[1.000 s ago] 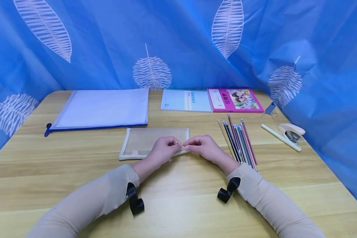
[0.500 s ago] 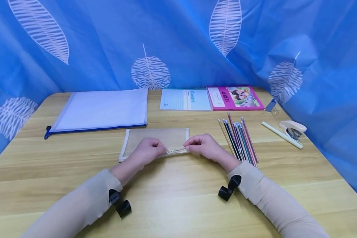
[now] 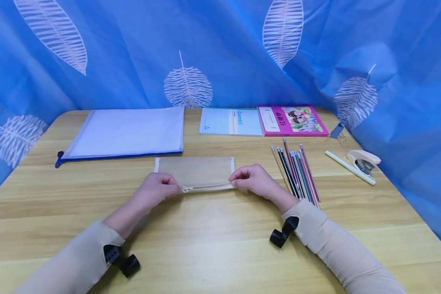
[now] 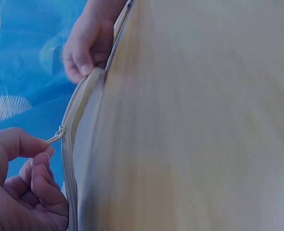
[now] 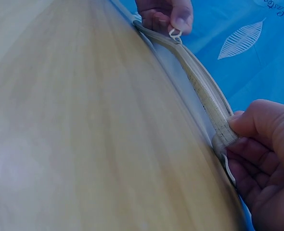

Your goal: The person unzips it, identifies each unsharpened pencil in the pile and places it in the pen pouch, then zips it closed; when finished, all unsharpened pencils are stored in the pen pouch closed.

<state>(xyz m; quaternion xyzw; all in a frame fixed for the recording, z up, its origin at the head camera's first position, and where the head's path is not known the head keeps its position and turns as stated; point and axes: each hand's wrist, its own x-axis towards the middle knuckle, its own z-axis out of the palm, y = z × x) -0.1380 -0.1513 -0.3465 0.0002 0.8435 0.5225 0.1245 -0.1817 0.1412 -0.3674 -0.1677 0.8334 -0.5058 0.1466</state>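
Note:
A flat mesh zipper pouch (image 3: 196,169) with pale edging lies on the table in front of me, its zipper along the near edge. My left hand (image 3: 158,188) pinches the looped zipper pull (image 4: 55,137) between thumb and index finger, toward the left part of that edge. At the pouch's near right corner, my right hand (image 3: 253,180) pinches the end of the zipper band (image 5: 224,130). Between the hands the zipper (image 3: 209,188) runs open, its two sides slightly parted in the right wrist view.
Several pencils (image 3: 295,171) lie in a bundle beside my right hand. Farther right are a pale stick-like pen (image 3: 349,167), a stapler (image 3: 364,159) and a binder clip (image 3: 337,130). A large blue-edged zipper folder (image 3: 126,132), a notebook (image 3: 229,121) and a pink book (image 3: 294,121) line the back.
My left hand has drawn the zipper pull leftward along the near edge, away from the right hand, and the zipper has opened behind it. The right hand has stayed at the corner.

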